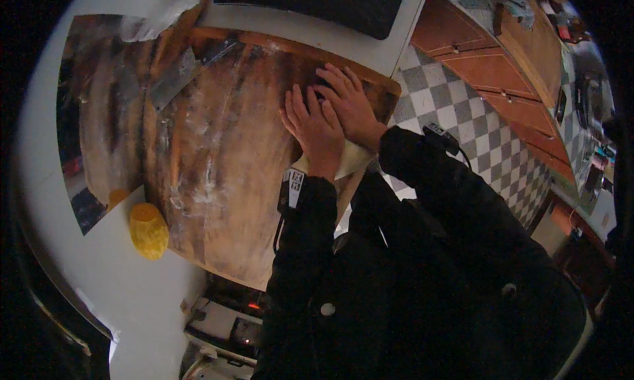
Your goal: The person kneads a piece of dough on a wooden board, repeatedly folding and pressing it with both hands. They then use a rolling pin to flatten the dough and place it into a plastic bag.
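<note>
Near the right end of a large wooden board (244, 155), streaked with white powder, both my hands lie side by side. My left hand (314, 129) is open, its fingers stretched out and slightly spread. Just to its right, my right hand (353, 106) is open too, fingers pointing up and left. A pale cream, dough-like piece (354, 159) shows below my palms and between my wrists; how much of it my hands cover is hidden. Farther left on the board rests a wide grey blade (175, 79) with a dark handle, apart from both hands.
A yellow oval thing (149, 232) stands by the board's lower left edge. A shiny panel (99, 125) reflects the board at left. Clear plastic (168, 10) lies at the top left, near a black cooktop-like surface (317, 6). Chequered floor (462, 109) and brown drawers (489, 63) are at right.
</note>
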`<control>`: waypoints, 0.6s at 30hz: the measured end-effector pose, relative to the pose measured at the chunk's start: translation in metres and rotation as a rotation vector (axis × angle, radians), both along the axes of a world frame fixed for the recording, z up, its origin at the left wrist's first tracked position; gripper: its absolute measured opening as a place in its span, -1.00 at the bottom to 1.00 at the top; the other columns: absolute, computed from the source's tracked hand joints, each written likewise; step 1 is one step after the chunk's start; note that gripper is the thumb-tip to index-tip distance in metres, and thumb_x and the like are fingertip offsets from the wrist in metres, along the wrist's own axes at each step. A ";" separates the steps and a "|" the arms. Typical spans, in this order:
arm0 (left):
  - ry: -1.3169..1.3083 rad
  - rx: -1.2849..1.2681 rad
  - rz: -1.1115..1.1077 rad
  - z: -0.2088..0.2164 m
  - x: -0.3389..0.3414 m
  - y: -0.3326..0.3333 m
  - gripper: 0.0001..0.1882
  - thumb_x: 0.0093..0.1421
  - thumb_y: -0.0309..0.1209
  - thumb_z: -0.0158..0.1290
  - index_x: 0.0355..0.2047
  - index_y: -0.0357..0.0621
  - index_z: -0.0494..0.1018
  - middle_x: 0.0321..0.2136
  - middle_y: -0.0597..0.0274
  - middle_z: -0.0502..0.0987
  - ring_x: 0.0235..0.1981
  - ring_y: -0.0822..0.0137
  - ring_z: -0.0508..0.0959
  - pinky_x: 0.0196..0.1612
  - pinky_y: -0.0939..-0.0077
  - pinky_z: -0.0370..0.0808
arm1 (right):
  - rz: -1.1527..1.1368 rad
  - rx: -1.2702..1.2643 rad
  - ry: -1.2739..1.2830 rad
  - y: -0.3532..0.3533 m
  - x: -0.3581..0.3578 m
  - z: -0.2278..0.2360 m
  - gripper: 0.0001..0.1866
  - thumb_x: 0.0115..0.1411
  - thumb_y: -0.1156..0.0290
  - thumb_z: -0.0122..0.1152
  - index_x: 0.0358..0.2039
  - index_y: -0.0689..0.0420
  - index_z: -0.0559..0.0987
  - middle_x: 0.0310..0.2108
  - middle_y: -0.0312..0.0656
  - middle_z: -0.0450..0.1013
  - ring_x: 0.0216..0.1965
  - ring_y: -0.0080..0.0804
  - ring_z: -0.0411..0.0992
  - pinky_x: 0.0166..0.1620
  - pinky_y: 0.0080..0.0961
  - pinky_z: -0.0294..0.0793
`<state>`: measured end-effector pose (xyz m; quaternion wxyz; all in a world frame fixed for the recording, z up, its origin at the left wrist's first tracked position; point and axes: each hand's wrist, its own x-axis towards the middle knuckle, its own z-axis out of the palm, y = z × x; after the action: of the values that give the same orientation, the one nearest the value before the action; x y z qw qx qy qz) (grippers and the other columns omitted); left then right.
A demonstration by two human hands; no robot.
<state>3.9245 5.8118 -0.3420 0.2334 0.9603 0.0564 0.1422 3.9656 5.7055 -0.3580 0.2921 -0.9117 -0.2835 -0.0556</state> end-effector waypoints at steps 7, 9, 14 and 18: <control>-0.192 0.056 0.089 -0.026 0.035 0.011 -0.54 0.33 -0.22 -0.24 0.08 -0.31 0.30 0.20 -0.10 0.18 0.21 -0.09 0.16 0.29 -0.07 -0.04 | -0.039 0.039 -0.012 0.014 0.030 -0.019 -0.64 0.24 0.25 -0.04 -0.03 0.14 0.46 0.19 -0.09 0.22 0.28 -0.12 0.08 0.33 -0.18 -0.04; -0.217 -0.109 0.128 -0.028 0.037 0.016 -0.56 0.33 -0.21 -0.20 0.05 -0.30 0.33 0.13 -0.12 0.25 0.18 -0.05 0.22 0.27 0.02 0.04 | -0.092 0.209 0.054 0.005 0.027 -0.005 -0.65 0.25 0.23 -0.04 -0.06 0.17 0.48 0.10 -0.06 0.31 0.17 -0.12 0.22 0.25 -0.25 0.10; -0.211 -0.952 0.247 -0.026 0.001 0.060 -0.62 0.31 -0.22 -0.08 -0.08 -0.31 0.41 -0.09 -0.08 0.44 -0.03 0.09 0.42 0.09 0.25 0.30 | -0.464 0.240 0.471 -0.083 -0.013 0.028 -0.58 0.32 0.11 -0.08 -0.15 0.23 0.52 -0.17 -0.04 0.48 -0.16 -0.12 0.44 -0.03 -0.35 0.39; 0.163 -0.465 0.254 -0.007 -0.092 0.092 -0.68 0.27 -0.27 -0.02 -0.22 -0.35 0.45 -0.20 0.00 0.47 -0.25 0.20 0.47 -0.18 0.32 0.42 | -0.570 0.275 0.799 -0.092 -0.057 0.014 -0.50 0.34 0.02 -0.15 -0.22 0.24 0.54 -0.33 -0.07 0.50 -0.28 -0.14 0.46 -0.17 -0.28 0.43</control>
<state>3.8325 5.9040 -0.3494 0.4227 0.8744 0.2260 0.0755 3.9084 5.6138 -0.3436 0.4681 -0.8561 0.1202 0.1831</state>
